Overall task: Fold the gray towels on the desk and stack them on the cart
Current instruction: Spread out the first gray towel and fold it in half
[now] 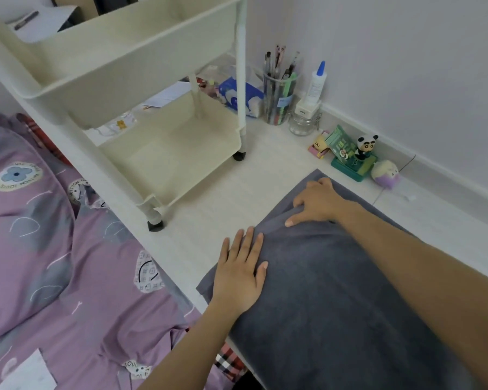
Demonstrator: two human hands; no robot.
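A gray towel (321,291) lies spread over the white desk (231,192), reaching from the near edge toward the wall. My left hand (241,273) lies flat with straight fingers on the towel's left edge. Farther along, my right hand (317,202) rests on the towel near its far corner, fingers bent over a raised ridge of cloth. Whether it pinches the cloth is unclear. The cream cart (164,153) stands on the desk at the left, its two visible trays holding nothing.
Against the wall stand a pen cup (278,99), a glue bottle (316,81), a glass jar (302,123), a tissue pack (237,95) and small toy figures (355,157). A purple patterned quilt (54,263) covers the bed left of the desk.
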